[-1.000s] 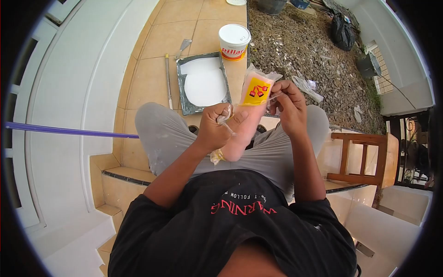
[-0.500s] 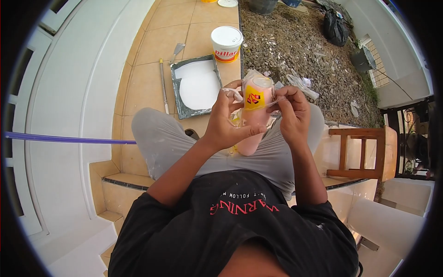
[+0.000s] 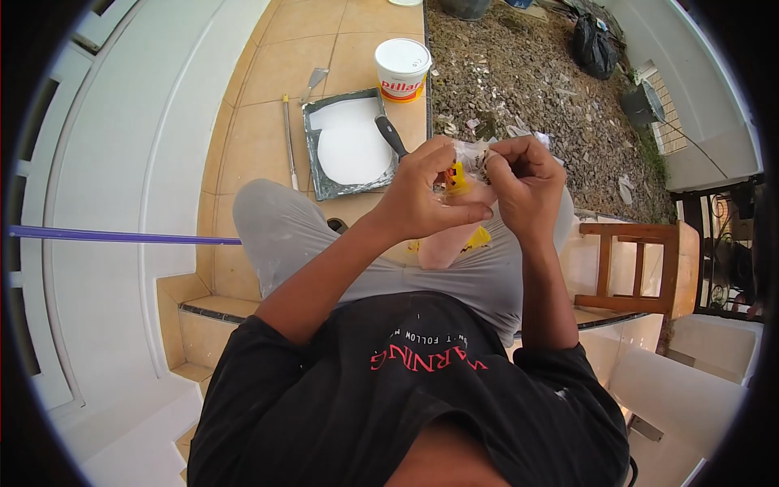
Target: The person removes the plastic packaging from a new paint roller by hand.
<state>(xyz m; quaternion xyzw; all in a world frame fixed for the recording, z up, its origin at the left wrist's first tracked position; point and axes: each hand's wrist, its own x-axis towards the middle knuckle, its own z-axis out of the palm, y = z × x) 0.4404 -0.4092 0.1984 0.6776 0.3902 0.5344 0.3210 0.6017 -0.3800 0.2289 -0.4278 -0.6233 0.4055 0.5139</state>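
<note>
A pale pink paint roller (image 3: 442, 248) with a black handle (image 3: 390, 135) lies across my lap, partly covered by a clear plastic wrapper (image 3: 472, 152) that carries a yellow printed label (image 3: 457, 178). My left hand (image 3: 426, 183) is closed around the wrapped roller, thumb along its near side. Pinched between the fingers of my right hand (image 3: 526, 183) is the wrapper's far end. My fingers hide much of the roller's middle. More yellow printed plastic (image 3: 479, 237) shows beneath it on my thigh.
Ahead on the tiles (image 3: 260, 150) stand a paint tray (image 3: 311, 158) of white paint and a lidded white bucket (image 3: 402, 69). A scraper (image 3: 316, 79) and a thin pole (image 3: 290, 142) lie nearby. Gravel (image 3: 519, 73) borders the right side; a wooden stool (image 3: 677, 268) is at far right.
The wrapped roller has turned, and its black handle now shows beyond my left hand. My right hand has moved slightly right, bunching the wrapper. The printed label is more covered by fingers.
</note>
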